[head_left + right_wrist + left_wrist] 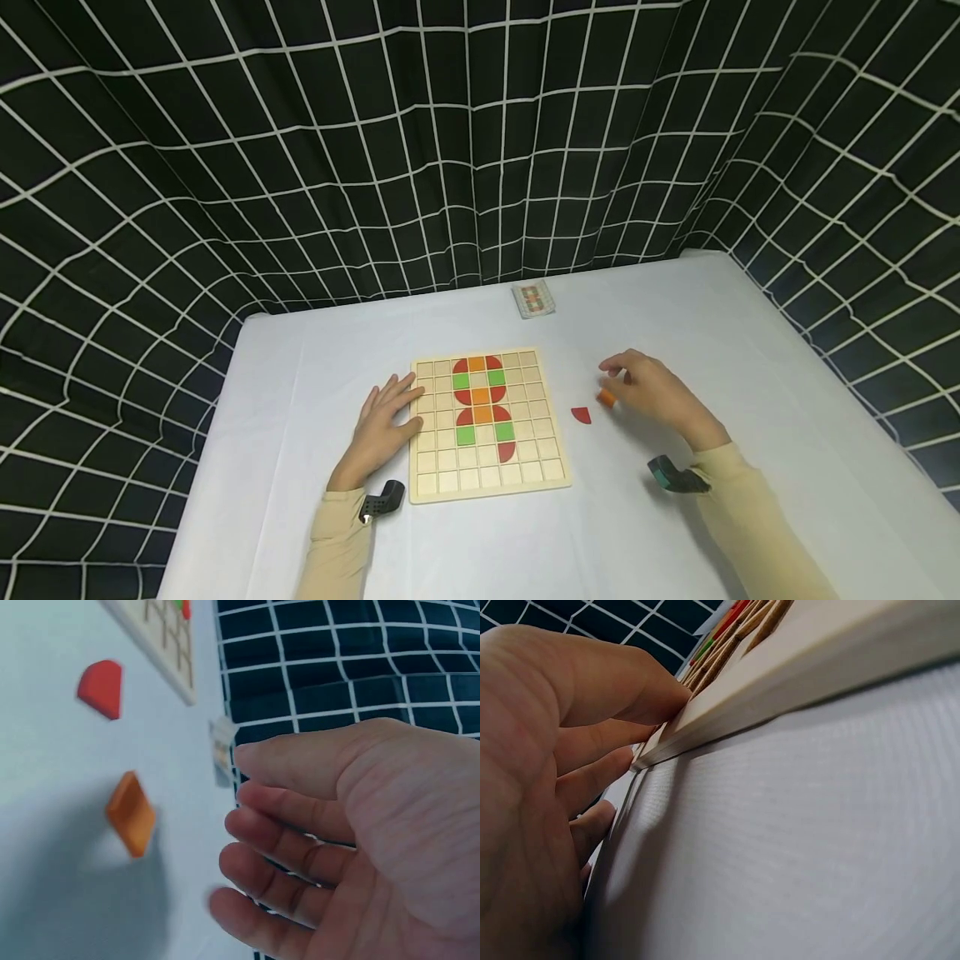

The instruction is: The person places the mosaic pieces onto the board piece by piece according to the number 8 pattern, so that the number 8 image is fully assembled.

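A square wooden grid board [442,483] lies on the table with red quarter-circle, green square and orange square pieces set in its middle columns. My left hand [382,429] rests at the board's left edge. Its thumb and spread fingers touch the frame [727,712]. To the right of the board, my right hand [656,387] hovers over the table, fingers loosely bent and holding nothing. Just below it sits a loose orange square piece [133,817], apart from the fingertips in the right wrist view. Between that piece and the board lies a loose red quarter-circle piece [582,414].
A small card [533,298] printed with a coloured grid pattern lies behind the board, near the table's far edge. White cloth covers the table [315,358]. Black curtains [480,150] with white grid lines stand around the back and sides.
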Demonstrator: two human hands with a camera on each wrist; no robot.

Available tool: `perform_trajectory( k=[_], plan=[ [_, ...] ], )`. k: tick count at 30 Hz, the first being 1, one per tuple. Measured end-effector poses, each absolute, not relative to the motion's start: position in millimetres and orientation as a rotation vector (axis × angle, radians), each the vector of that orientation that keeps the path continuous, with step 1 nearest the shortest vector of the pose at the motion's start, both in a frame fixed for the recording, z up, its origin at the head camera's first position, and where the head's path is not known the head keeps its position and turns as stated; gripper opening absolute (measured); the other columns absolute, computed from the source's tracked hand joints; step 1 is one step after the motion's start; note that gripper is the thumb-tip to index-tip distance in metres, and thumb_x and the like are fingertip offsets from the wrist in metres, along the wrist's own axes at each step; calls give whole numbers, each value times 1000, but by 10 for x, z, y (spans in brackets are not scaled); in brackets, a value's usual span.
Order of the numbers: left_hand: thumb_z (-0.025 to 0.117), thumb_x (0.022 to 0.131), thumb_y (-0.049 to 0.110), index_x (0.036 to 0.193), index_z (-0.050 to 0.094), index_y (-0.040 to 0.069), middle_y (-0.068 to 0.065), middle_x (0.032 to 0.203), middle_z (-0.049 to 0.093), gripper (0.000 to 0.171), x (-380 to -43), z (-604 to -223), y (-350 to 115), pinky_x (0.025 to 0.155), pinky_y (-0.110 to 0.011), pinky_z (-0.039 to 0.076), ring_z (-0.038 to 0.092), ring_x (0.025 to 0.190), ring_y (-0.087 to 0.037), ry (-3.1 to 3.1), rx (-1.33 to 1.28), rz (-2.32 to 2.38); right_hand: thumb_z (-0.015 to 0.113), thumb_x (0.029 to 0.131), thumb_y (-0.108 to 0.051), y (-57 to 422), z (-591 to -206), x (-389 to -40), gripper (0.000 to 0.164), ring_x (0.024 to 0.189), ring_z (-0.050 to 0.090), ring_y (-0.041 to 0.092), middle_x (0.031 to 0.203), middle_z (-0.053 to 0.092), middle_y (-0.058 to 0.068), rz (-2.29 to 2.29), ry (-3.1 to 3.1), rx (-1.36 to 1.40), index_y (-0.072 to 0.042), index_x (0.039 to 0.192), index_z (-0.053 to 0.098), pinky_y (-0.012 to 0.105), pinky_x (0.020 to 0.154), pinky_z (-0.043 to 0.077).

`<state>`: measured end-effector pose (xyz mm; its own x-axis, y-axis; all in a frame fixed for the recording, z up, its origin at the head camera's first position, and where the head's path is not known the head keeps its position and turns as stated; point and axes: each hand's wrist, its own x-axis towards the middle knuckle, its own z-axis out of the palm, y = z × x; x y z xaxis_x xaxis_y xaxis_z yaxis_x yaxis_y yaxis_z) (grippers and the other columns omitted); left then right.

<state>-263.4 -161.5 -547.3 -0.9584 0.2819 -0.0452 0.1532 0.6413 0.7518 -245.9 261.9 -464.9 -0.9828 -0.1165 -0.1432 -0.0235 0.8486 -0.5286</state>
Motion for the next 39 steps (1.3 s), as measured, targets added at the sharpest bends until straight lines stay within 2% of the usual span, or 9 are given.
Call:
perform_trajectory(
  k=[7, 11, 15, 19, 28, 32, 35, 39],
  plan=[
    [67, 91, 17, 143, 58, 9, -5, 165, 37, 53, -2633, -5475, -1614, 131, -49, -3, 16, 159, -30, 2718, 400, 1238, 70, 94, -20, 2656, -4764, -2428, 37, 95, 60, 28, 110, 67, 17, -793, 2838, -108, 3, 124, 66, 42, 82, 57],
    [67, 90, 16, 143, 58, 9, -5, 165, 37, 54, -2633, -5474, -1616, 131, -49, -3, 17, 159, -31, 2719, 412, 1248, 71, 94, -21, 2661, -4802, -2410, 39, 104, 63, 35, 117, 66, 22, -778, 2844, -127, 5, 123, 66, 54, 95, 56],
    [67, 90, 16, 143, 58, 9, -5, 164, 37, 53, -2635, -5490, -1618, 131, -49, -3, 17, 159, -31, 2724, 408, 1248, 69, 95, -22, 2664, -4833, -2399, 40, 113, 62, 39, 122, 65, 23, -751, 2828, -123, 4, 125, 65, 58, 102, 52],
    [67, 90, 16, 142, 59, 9, -5, 164, 38, 53, -2636, -5503, -1618, 131, -49, -2, 19, 158, -31, 2735, 404, 1255, 69, 93, -21, 2675, -4861, -2390, 40, 109, 62, 36, 118, 66, 22, -719, 2833, -144, 5, 124, 65, 57, 101, 53],
    [67, 90, 17, 142, 58, 10, -4, 165, 37, 53, -2636, -5479, -1615, 132, -48, -3, 17, 159, -29, 2718, 386, 1246, 71, 91, -14, 2636, -4861, -2397, 26, 95, 62, 28, 103, 69, 14, -698, 2831, -133, 2, 111, 69, 52, 91, 57],
    [67, 92, 18, 143, 58, 10, -2, 165, 36, 52, -2634, -5467, -1620, 132, -46, -4, 16, 159, -27, 2709, 380, 1244, 72, 90, -12, 2616, -4865, -2410, 20, 87, 58, 24, 95, 66, 10, -713, 2829, -132, -2, 106, 67, 42, 81, 57],
    [67, 91, 18, 142, 58, 10, -4, 165, 37, 53, -2631, -5465, -1619, 131, -48, -3, 17, 159, -29, 2710, 388, 1257, 72, 90, -12, 2617, -4875, -2417, 18, 83, 55, 22, 89, 62, 7, -741, 2816, -135, -4, 105, 65, 33, 73, 52],
    [67, 90, 17, 142, 58, 9, -5, 165, 37, 53, -2629, -5463, -1618, 131, -49, -3, 17, 159, -30, 2704, 389, 1263, 68, 94, -14, 2629, -4869, -2426, 15, 86, 56, 22, 91, 63, 7, -775, 2791, -124, -6, 107, 67, 32, 74, 51]
  ],
)
